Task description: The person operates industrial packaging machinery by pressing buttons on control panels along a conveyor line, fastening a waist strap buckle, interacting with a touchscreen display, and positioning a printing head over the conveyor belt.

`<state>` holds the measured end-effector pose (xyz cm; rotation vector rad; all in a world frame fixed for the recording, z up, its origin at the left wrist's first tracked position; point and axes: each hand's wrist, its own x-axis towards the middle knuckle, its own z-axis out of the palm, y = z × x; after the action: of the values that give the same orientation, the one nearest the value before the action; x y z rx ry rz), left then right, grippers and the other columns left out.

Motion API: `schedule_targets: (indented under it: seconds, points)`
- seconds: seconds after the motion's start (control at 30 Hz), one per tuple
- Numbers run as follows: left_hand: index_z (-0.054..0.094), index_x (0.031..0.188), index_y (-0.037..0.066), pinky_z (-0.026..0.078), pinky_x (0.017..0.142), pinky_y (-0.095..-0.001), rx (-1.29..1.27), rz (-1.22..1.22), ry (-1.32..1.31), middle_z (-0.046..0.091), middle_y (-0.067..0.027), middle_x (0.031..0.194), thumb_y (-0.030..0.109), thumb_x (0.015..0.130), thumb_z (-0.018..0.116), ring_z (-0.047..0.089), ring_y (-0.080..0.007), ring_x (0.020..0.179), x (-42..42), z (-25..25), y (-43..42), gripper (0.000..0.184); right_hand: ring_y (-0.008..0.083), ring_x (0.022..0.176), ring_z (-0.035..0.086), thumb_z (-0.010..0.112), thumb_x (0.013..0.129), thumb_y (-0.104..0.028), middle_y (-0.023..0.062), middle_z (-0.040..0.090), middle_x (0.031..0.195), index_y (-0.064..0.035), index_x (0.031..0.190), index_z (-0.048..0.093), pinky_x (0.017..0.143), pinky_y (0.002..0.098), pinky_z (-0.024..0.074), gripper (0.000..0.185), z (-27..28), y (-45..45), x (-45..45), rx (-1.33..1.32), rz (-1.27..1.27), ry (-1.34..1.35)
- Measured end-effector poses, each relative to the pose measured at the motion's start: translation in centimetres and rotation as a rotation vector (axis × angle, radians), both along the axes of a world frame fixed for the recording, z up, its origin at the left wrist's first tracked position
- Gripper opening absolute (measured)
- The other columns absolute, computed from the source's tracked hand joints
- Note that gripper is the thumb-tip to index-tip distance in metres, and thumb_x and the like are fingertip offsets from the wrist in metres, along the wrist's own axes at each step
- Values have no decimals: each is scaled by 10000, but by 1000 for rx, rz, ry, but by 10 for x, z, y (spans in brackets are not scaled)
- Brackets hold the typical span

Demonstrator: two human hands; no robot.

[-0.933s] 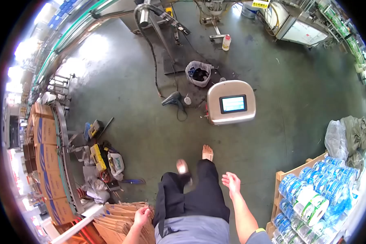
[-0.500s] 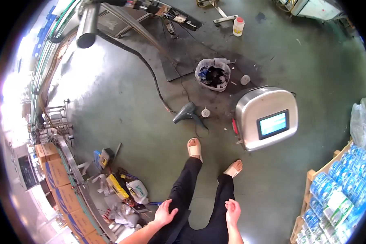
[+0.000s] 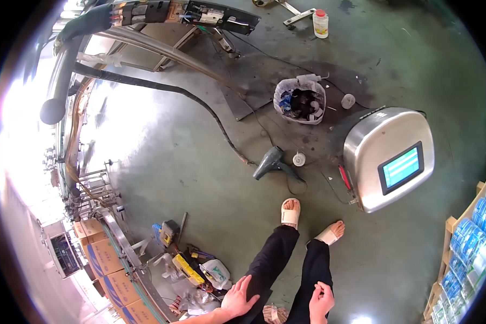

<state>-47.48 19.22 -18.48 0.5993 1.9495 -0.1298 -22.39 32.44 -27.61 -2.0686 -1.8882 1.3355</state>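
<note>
My left hand (image 3: 240,298) is low in the view by my left thigh, its fingers spread and nothing in it. By my right thigh hangs my right hand (image 3: 321,302), its fingers curled together; whether they hold anything is hidden. My sandalled feet stand on the floor. Ahead of them lies a dark hair dryer (image 3: 271,163) beside a small white round item (image 3: 299,159). Farther off is a lined waste bin (image 3: 300,101) with dark and blue waste. A steel machine housing with a lit screen (image 3: 402,167) stands to the right.
Tools and a yellow case (image 3: 188,269) lie at the lower left, beside a conveyor with cardboard boxes (image 3: 103,256). A metal arm (image 3: 162,13) and hose cross the upper left. Blue-wrapped rolls (image 3: 472,237) stand on a pallet at right. A white bottle (image 3: 320,25) is at the top.
The view has moved closer to the metal arm at the upper left, and the steel housing has shifted right in it. My left hand has opened out and my feet have changed position.
</note>
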Motion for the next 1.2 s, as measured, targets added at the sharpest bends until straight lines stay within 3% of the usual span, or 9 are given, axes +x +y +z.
schedule_targets:
  seconds: [0.17,0.23,0.57,1.2]
  points:
    - [280,1558,37,373,1172,-448,-9,12,-62,399,-220,1545,466,938,652,424,-398,1412,-12,3,24,840,188,675,684,667,898,-51,72,735,850,-56,1030,714,536,290,509,140,1,9,0,33,-9,-15]
    - [286,1555,42,386,1162,-449,-16,-10,-34,405,-215,1541,469,942,649,439,-401,1399,-14,-2,25,830,259,925,753,654,980,-131,107,770,1007,-98,1118,714,793,352,596,153,18,24,-9,-87,46,-94]
    - [301,1557,83,445,1107,-448,-87,-17,-27,428,-189,1524,484,965,619,499,-389,1347,-28,-2,57,782,260,855,744,644,961,-112,81,772,948,-99,1056,745,760,359,597,139,20,50,-31,-70,87,-143]
    - [305,1556,82,401,1139,-448,-86,-15,-47,420,-181,1530,471,995,585,449,-370,1392,-50,-15,76,738,273,900,740,620,993,-127,102,767,995,-62,1072,736,799,368,593,155,19,75,-53,-170,37,-159]
